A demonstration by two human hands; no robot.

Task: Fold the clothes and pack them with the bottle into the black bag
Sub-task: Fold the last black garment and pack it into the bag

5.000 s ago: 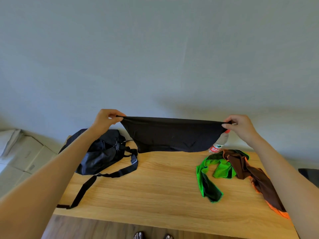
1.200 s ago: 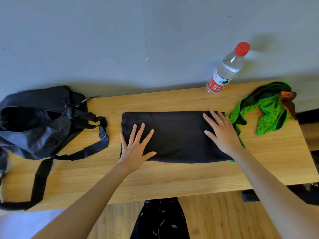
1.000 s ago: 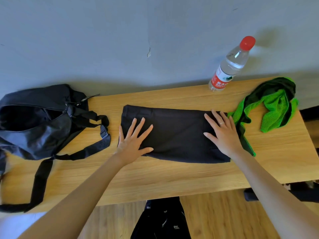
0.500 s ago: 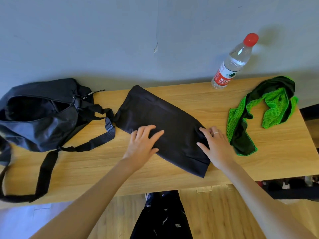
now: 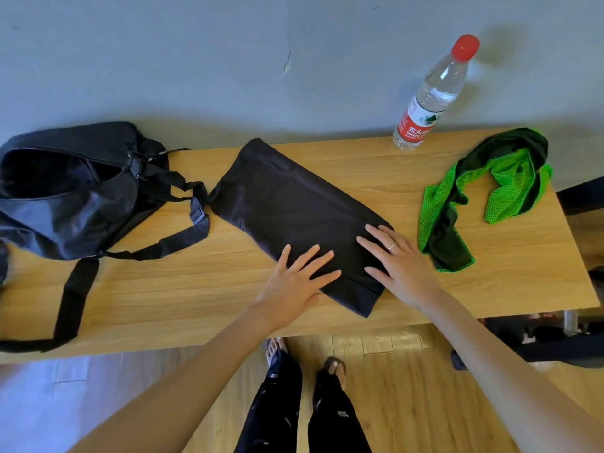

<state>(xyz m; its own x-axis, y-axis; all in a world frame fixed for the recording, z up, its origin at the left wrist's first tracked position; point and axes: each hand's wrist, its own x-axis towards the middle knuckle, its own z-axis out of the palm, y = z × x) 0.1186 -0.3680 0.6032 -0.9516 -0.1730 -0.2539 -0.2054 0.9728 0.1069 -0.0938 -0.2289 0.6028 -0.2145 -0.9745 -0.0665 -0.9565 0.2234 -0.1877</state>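
Both palms lie flat and spread on the near end of the black garment (image 5: 294, 210): my left hand (image 5: 294, 282) rests on its lower edge with fingers fanned, and my right hand (image 5: 397, 266) presses the corner beside it, fingers open, pinching nothing. Under them the cloth is a long folded strip, set slantwise across the wooden table (image 5: 327, 322), its far end just beside the strap buckle of the black bag (image 5: 65, 197).

By my reckoning the task is in its early part. 1 garment is partly folded but too long yet for packing, so I judge it wants at least 1 more fold. To my right the green mesh garment (image 5: 483, 197) lies crumpled and unfolded, near the strip's corner but apart from it. At the back edge, against the wall, the bottle (image 5: 428, 99) stands upright with its red cap on, untouched. On my left the bag sits with its mouth gaping; I cannot see anything packed inside, though the interior is dark. So 2 garments and the bottle are all left to go in.
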